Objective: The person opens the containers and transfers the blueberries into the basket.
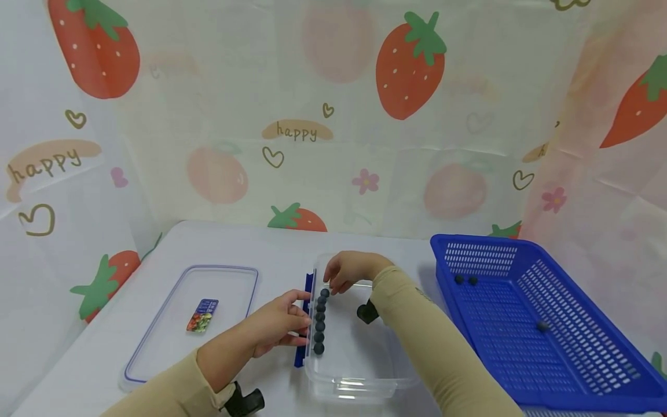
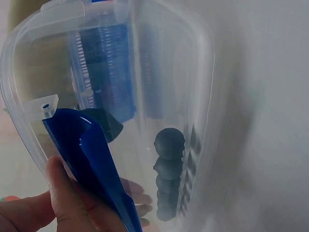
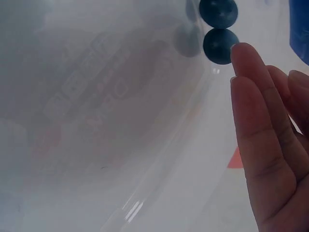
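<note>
Several small dark balls (image 1: 319, 326) lie in a straight row along the left inner wall of a clear plastic box (image 1: 359, 385). My left hand (image 1: 283, 321) is at that wall from outside, fingers extended to the blue latch flap (image 2: 91, 159) and the rim. Over the far end of the row, my right hand (image 1: 356, 269) reaches down into the box. In the right wrist view its fingers (image 3: 256, 121) are nearly straight, with a fingertip right at the edge of the end ball (image 3: 220, 46). The thumb is partly hidden behind the fingers.
To the right stands a blue perforated basket (image 1: 502, 324) with two dark balls (image 1: 465, 280) at its far left and one ball (image 1: 543, 326) by its right side. A clear lid (image 1: 172, 341) with blue edging lies left, bearing a colourful label (image 1: 202, 315). A printed curtain (image 1: 229, 110) hangs behind.
</note>
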### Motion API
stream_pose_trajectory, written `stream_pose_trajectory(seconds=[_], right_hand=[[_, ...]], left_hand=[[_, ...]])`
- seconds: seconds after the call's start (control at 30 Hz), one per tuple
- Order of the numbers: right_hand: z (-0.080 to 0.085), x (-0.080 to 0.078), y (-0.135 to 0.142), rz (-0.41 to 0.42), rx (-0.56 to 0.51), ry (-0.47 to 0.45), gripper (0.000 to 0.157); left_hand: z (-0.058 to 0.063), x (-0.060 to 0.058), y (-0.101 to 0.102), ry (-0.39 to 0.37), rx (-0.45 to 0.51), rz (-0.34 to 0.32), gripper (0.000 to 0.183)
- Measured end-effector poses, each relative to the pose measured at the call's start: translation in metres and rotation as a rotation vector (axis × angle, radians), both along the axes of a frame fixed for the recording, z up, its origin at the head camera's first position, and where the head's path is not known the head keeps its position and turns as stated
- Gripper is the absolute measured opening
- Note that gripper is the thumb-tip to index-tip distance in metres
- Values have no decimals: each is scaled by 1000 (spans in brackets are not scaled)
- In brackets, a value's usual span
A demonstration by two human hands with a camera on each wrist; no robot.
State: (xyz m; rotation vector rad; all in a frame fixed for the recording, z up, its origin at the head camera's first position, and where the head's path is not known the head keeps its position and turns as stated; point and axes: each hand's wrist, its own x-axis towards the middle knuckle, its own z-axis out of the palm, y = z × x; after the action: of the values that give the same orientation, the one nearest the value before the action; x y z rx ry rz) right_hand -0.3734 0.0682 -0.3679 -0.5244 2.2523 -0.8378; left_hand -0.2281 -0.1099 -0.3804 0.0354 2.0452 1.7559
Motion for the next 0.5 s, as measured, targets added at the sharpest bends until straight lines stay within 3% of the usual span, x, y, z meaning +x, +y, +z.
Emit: stream_pose_trajectory(seconds=[0.5], right_hand=[[-12,-8,-12,57,137,19,17]], left_hand=[[-1,-1,-1,-6,13,-3,52]])
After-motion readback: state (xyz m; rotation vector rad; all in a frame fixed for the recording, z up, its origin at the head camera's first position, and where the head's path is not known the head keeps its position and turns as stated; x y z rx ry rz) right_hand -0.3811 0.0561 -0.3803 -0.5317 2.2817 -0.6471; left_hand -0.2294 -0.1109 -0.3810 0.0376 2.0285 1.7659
